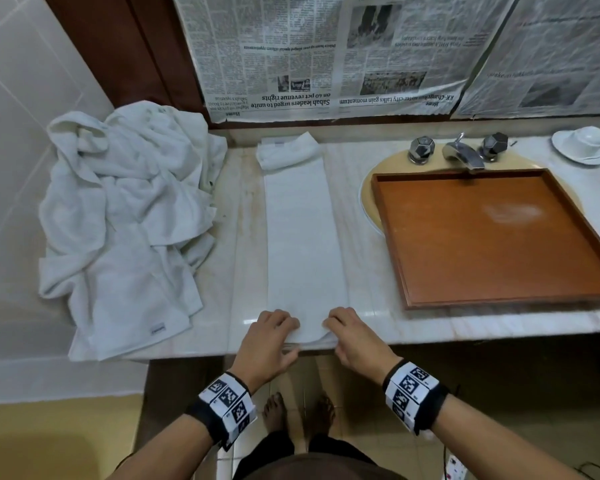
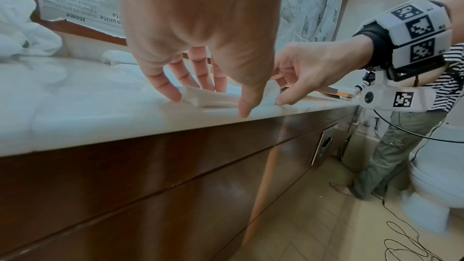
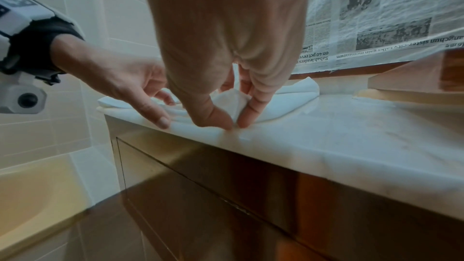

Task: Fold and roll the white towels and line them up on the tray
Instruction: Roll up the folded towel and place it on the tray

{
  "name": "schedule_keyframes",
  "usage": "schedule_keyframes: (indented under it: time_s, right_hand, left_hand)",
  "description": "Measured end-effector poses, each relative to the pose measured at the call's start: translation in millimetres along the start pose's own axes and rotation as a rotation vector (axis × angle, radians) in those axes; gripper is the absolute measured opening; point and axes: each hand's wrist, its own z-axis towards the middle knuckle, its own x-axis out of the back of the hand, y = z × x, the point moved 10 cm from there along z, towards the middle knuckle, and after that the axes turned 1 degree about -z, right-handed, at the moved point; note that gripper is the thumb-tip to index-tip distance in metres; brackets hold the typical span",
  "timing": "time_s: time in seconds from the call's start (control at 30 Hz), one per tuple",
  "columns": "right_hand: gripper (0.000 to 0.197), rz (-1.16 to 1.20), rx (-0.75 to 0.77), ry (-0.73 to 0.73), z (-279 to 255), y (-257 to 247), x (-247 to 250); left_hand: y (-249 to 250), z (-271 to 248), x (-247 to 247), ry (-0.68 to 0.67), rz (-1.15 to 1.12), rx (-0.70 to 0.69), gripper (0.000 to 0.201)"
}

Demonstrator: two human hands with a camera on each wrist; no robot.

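Observation:
A long white towel (image 1: 302,237), folded into a narrow strip, lies on the marble counter (image 1: 368,320) and runs from the back wall to the front edge. Both hands are at its near end. My left hand (image 1: 286,336) (image 2: 208,104) has its fingers on top of the towel's end and its thumb at the counter edge, pinching it. My right hand (image 1: 333,332) (image 3: 236,124) pinches a raised fold of the towel (image 3: 288,102) between thumb and forefinger. To the right, a wooden tray (image 1: 392,244) sits over the sink with nothing in it. A heap of loose white towels (image 1: 125,220) lies on the left.
Behind the tray are a chrome faucet (image 1: 465,154) and a white cup on a saucer (image 1: 582,143). Newspaper (image 1: 326,57) covers the wall behind. In the left wrist view another person (image 2: 401,146) stands by a toilet (image 2: 439,176), with cables on the floor.

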Motion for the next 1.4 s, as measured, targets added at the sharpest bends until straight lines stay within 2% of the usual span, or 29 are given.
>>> schedule_keyframes:
  time_s: [0.13, 0.3, 0.43, 0.53, 0.63, 0.77, 0.87, 0.93, 1.0, 1.07, 1.13, 1.17, 1.27, 1.4]
  right_hand:
    - [0.047, -0.004, 0.018, 0.012, -3.6, 1.2, -0.3]
    - [0.027, 0.039, -0.008, 0.080, -6.3, 6.4, 6.4]
    - [0.018, 0.219, -0.129, 0.147, -3.6, 21.3, 13.2]
    - [0.014, 0.312, -0.240, 0.168, 0.3, 34.5, 16.6]
    - [0.010, 0.329, -0.271, 0.198, 2.6, 38.1, 16.4]
    - [0.018, 0.421, -0.319, 0.322, -0.4, 51.2, 24.1]
    - [0.008, 0.279, -0.285, 0.299, 7.2, 45.7, 23.2]
    - [0.011, 0.035, -0.233, 0.274, 11.9, 35.7, 21.6]
    - [0.024, -0.182, -0.166, 0.272, 12.4, 26.7, 21.6]
    - [0.022, -0.278, -0.107, 0.238, 12.1, 17.7, 20.6]
    - [0.020, -0.310, -0.069, 0.180, 11.1, 12.5, 16.8]
    - [0.024, -0.323, -0.056, 0.165, 11.0, 11.4, 15.6]
    - [0.025, -0.336, -0.049, 0.152, 17.5, 10.8, 17.2]
    - [0.013, -0.156, -0.090, 0.155, 30.0, 23.0, 22.0]
  left_hand:
    - [-3.1, -3.5, -1.3, -0.068, -0.071, 0.018, 0.040]
    - [-14.3, -5.1, -1.3, -0.115, -0.191, 0.039, 0.035]
    - [-24.4, -1.4, 10.7, -0.054, -0.243, 0.088, 0.016]
    - [-30.1, 0.7, 15.1, -0.032, -0.238, 0.166, 0.010]
    - [-34.9, 7.3, 17.5, -0.020, -0.243, 0.254, 0.012]
    - [-43.6, 18.3, 17.6, -0.026, -0.149, 0.377, 0.015]
    - [-51.1, 20.2, 22.9, 0.030, -0.217, 0.458, 0.019]
    - [-51.5, 20.0, 25.6, 0.085, -0.240, 0.420, 0.025]
    - [-42.6, 17.4, 28.3, 0.142, -0.202, 0.299, 0.017]
    - [-28.2, 13.8, 22.4, 0.145, -0.080, 0.153, 0.016]
    - [-17.1, 9.9, 14.5, 0.124, 0.013, 0.072, 0.014]
    - [-13.4, 9.1, 13.8, 0.123, 0.023, 0.054, 0.013]
    - [-13.6, 12.4, 9.5, 0.034, 0.062, 0.101, 0.038]
    - [-18.2, 25.2, 14.1, -0.011, 0.133, 0.153, 0.031]
